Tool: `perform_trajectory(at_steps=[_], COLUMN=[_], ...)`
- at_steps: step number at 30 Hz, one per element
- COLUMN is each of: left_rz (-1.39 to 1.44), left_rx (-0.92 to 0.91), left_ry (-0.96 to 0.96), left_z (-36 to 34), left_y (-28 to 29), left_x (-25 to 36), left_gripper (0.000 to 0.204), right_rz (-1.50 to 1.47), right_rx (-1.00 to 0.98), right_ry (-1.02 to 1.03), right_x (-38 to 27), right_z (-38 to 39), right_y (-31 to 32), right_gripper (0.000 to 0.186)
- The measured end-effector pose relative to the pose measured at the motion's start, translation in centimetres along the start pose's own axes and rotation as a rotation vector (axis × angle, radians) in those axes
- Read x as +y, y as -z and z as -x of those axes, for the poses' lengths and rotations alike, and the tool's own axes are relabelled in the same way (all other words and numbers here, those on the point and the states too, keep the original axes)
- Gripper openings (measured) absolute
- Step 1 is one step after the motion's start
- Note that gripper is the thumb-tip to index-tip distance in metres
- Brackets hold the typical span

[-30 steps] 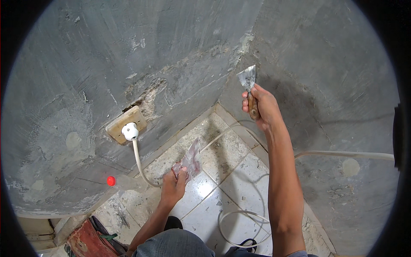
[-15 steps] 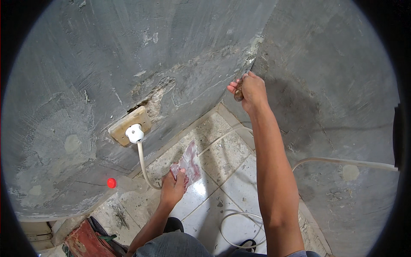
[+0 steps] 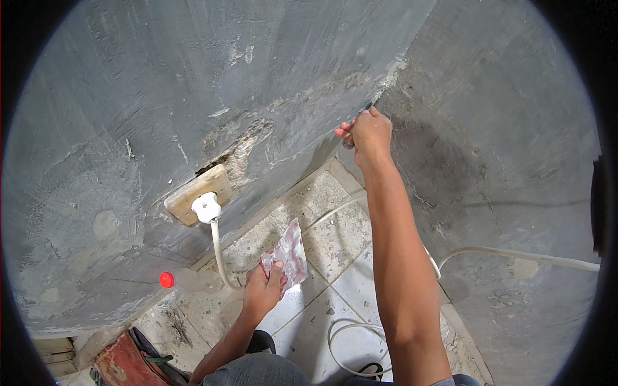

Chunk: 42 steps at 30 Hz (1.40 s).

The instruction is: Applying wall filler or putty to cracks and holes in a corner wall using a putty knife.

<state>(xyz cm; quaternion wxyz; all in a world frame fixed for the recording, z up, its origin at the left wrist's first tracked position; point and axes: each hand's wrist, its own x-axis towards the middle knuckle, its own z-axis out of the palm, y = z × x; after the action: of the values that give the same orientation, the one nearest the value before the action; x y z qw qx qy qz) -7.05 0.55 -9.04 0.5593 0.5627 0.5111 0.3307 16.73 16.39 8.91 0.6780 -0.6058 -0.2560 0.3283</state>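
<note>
- right hand (image 3: pixel 372 132) grips the scraper (image 3: pixel 348 142), fist closed; only the handle's end and a bit of blade show.
- left hand (image 3: pixel 261 289) is closed on a smeared sheet (image 3: pixel 293 257), thumb on top.
- scraper: right of and above the socket (image 3: pixel 177 207), by the wall corner (image 3: pixel 391 74); sheet: right of and below the socket.
- to work the corner well, i'd hold the blade at a low, even angle, press lightly, and keep the sheet steady so nothing slides off; loose crumbs could spoil a smooth pass.
- counted: two hands, one scraper, one sheet, one socket, one plug (image 3: pixel 206 207) in it, one red cap (image 3: pixel 167 280) below it, one broken patch (image 3: pixel 241 154) just above it.
- cable (image 3: pixel 217 251) shows in several stretches; whether all one, i cannot tell.
</note>
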Motion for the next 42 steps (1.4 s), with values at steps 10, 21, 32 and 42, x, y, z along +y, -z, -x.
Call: perform_trajectory(at_steps=[10,21,32,42], left_rz=[0.193,0.055,0.219,0.194], left_rx=[-0.039,-0.022,-0.018,-0.047], left_ry=[0.143,0.009,0.097,0.063], left_z=[0.3,0.3,0.8,0.3], left_y=[-0.2,-1.3,-1.0,-0.4], left_x=[1.1,-0.6,-0.2,-0.4], left_gripper=[0.032,0.031,0.026,0.028], right_rz=[0.035,0.192,0.181,0.301], right_rx=[0.018,-0.073,-0.172,-0.126], right_ry=[0.013,-0.003,-0.102,-0.071], right_x=[0.6,0.1,-1.6,-0.1], right_z=[-1.4,3.5,-0.6,-1.5], right_y=[-0.2,1.2,7.5,8.1], right_gripper=[0.019,0.045,0.047,0.045])
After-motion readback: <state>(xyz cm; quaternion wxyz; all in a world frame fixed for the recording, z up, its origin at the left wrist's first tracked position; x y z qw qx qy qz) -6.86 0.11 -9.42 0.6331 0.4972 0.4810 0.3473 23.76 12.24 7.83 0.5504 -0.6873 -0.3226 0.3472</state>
